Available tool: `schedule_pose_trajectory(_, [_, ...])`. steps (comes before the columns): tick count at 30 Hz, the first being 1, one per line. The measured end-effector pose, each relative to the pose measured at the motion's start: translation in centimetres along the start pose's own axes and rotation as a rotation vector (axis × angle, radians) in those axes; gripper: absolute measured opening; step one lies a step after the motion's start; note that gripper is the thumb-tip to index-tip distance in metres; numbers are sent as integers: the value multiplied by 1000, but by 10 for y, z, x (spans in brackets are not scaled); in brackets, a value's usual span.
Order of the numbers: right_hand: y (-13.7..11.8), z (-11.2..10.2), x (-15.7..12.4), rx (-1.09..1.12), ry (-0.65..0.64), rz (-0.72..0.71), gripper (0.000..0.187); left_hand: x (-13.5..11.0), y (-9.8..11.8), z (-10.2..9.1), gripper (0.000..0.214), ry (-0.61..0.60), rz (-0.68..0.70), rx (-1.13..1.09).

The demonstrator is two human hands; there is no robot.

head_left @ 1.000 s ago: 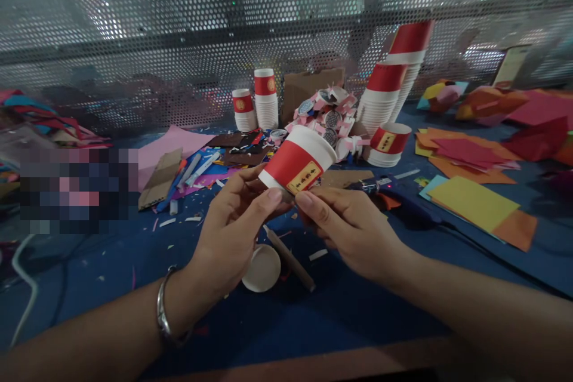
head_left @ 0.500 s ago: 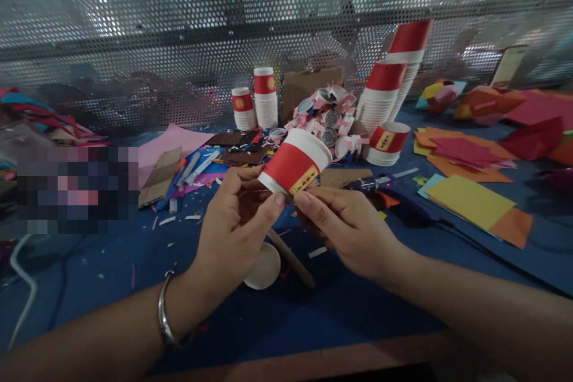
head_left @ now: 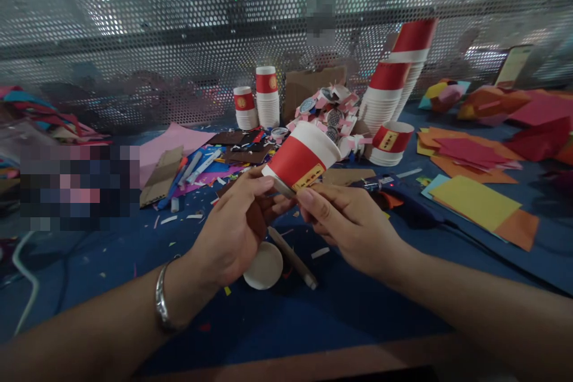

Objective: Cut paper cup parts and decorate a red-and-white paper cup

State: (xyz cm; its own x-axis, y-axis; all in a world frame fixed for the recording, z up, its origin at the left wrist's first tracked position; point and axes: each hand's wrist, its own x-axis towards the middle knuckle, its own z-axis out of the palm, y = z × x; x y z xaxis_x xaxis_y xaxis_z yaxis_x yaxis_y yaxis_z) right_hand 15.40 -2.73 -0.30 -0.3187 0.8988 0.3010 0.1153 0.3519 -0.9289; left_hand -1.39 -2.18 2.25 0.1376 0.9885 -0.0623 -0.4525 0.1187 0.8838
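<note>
A red and white paper cup (head_left: pixel 298 158) with a yellow label is held tilted above the table, its wider end up and to the right. My right hand (head_left: pixel 358 227) pinches the narrow lower end near the label between thumb and fingers. Around the left of that same end is my left hand (head_left: pixel 230 227), thumb against the white base and fingers partly hidden beneath; a silver bangle circles the wrist. Below the hands lie a round pale disc (head_left: pixel 263 265) and a slim brownish stick (head_left: pixel 295 259) on the blue tabletop (head_left: pixel 250 334).
Stacked paper cups (head_left: pixel 387 83) stand behind, with a pile of pink and white paper pieces (head_left: pixel 331 110) beside them. A dark blue corded tool (head_left: pixel 414 209) and coloured paper sheets (head_left: pixel 477 200) lie right. Markers (head_left: pixel 197 167), cardboard and scraps lie left. Perforated metal forms the back wall.
The cup has shifted slightly right and up. My left hand's thumb has slid up and left along the base, and its grip has loosened; my right hand keeps its pinch.
</note>
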Motion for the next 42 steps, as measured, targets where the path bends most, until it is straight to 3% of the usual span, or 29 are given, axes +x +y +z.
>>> schedule_pose_trajectory(17, [-5, 4, -4, -18, -11, -1, 50, -5, -6, -6, 21, 14, 284, 181])
schedule_pose_trajectory(30, [-7, 4, -3, -110, 19, -37, 54, -7, -6, -4, 20, 26, 260, 201])
schedule_pose_trajectory(42, [-6, 4, -3, -82, 2, -29, 50, -5, -7, -12, 23, 50, 397, 327])
